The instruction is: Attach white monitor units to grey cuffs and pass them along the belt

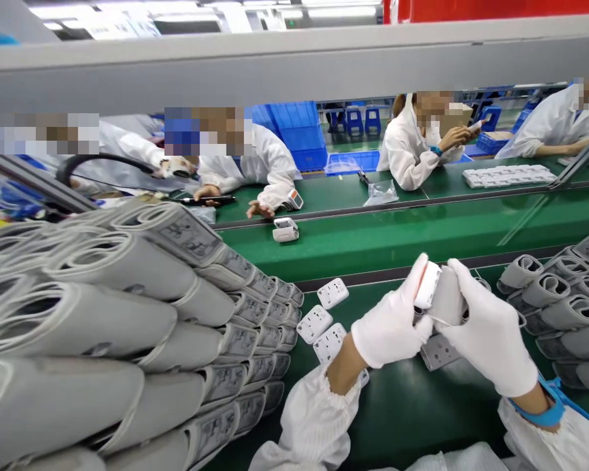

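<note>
Cuff labels (189, 237): txt too small to read.

White-gloved left hand (390, 320) and right hand (491, 327) grip a grey rolled cuff (450, 297), its white, orange-edged end uppermost, above the green bench (392, 418). Left of the cuff: white plastic panels (315, 324), then a tall stack of labelled rolled cuffs (103, 294) — right of it, a second stack (564, 307).
</note>
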The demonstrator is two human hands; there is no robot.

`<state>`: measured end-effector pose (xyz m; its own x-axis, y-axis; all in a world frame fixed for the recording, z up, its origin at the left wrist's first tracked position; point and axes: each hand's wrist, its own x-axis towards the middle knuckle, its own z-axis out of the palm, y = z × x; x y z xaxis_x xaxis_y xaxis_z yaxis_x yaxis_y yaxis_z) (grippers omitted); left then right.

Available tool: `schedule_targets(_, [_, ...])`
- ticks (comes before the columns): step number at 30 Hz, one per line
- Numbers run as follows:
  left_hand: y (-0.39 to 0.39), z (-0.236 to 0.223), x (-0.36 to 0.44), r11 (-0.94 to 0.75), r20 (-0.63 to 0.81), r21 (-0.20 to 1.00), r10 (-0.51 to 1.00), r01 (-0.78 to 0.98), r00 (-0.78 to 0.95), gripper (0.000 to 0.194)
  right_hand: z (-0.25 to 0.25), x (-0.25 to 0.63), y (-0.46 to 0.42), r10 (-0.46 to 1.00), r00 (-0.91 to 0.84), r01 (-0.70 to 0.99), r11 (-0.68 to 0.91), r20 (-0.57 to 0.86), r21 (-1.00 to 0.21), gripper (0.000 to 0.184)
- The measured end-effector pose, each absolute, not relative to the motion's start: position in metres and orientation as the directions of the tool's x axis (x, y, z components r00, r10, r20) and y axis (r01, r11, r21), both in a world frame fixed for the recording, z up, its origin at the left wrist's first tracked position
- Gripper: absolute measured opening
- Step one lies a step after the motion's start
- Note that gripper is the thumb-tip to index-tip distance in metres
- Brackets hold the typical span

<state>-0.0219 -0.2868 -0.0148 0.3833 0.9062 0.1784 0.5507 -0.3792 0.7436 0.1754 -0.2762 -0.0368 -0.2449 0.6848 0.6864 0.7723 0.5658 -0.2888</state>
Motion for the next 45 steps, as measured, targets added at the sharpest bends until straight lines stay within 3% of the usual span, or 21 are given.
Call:
schedule_targets(6, [-0.29, -0.027, -0.012, -0.453, 0.23, 0.645, 0.883, 0.616, 0.408, 0.086, -0.043, 0.193, -0.283, 0.86, -0.233, 0.732, 0.462, 0.453, -0.5, 0.076])
schedule_targets(11, [-0.286, -0.046, -0.003, -0.396, 0.284, 0.764, 0.916, 0.51, 0.285, 0.083, -0.048, 0.194, -0.295, 0.918, -0.212, 0.632, 0.39, 0.334, -0.67, 0.084])
schedule_targets(13, [-0.282, -0.054, -0.001, -0.312, 0.264, 0.861, 0.949, 0.402, 0.172, 0.072, -0.053, 0.197, -0.296, 0.913, -0.238, 0.512, 0.407, 0.33, -0.756, 0.068])
schedule_targets(16, [-0.278, -0.062, 0.001, -0.187, 0.174, 0.971, 0.98, 0.148, 0.097, 0.039, -0.065, 0.206, -0.29, 0.907, -0.258, 0.329, 0.407, 0.333, -0.852, 0.045])
schedule_targets(20, [-0.276, -0.06, 0.004, -0.079, 0.094, 0.993, 0.975, -0.084, 0.201, 0.017, -0.081, 0.211, -0.282, 0.903, -0.197, 0.382, 0.43, 0.383, -0.818, 0.034])
schedule_targets(23, [-0.275, -0.057, 0.004, 0.019, 0.006, 0.994, 0.975, -0.112, 0.221, 0.015, -0.087, 0.206, -0.278, 0.867, -0.28, 0.369, 0.493, 0.411, -0.788, 0.04])
schedule_targets(28, [-0.273, -0.055, -0.001, 0.122, -0.099, 0.984, 0.981, -0.133, 0.168, 0.019, -0.09, 0.2, -0.27, 0.828, -0.327, 0.238, 0.539, 0.456, -0.808, 0.026])
schedule_targets(34, [-0.269, -0.049, -0.006, 0.132, -0.092, 0.98, 0.964, -0.147, 0.251, 0.021, -0.087, 0.205, -0.262, 0.781, -0.443, 0.251, 0.579, 0.44, -0.775, 0.013])
schedule_targets(37, [-0.267, -0.049, -0.007, 0.104, -0.068, 0.986, 0.962, -0.128, 0.266, 0.022, -0.087, 0.207, -0.264, 0.754, -0.488, 0.281, 0.613, 0.44, -0.739, 0.021])
schedule_targets(45, [-0.264, -0.062, -0.003, 0.118, -0.077, 0.986, 0.948, -0.117, 0.309, 0.019, -0.1, 0.194, -0.265, 0.809, -0.402, 0.204, 0.536, 0.429, -0.819, 0.026])
